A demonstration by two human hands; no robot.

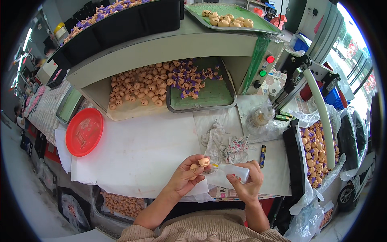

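Note:
My left hand (183, 177) is closed on small peach-coloured plastic doll heads: one head (204, 161) with a dark opening shows at the fingertips, and another rounded piece sits just below it. My right hand (250, 181) is wrapped round a white squeeze bottle (237, 171), tilted onto its side. Its thin tip, with a bit of yellow, points left and comes close to the heads; whether it touches them I cannot tell. Both hands are over the front of a white-covered table (141, 149). Crumpled cloths (225, 145) lie just beyond them.
A red round tray (84, 132) is at the left. Beneath a shelf are piled heads (139, 86) and a green-bottomed tray (201, 105) of purple-and-peach figures. A lighter (263, 156) lies at the right, near a black bin (296, 161) of parts and a metal press (290, 80).

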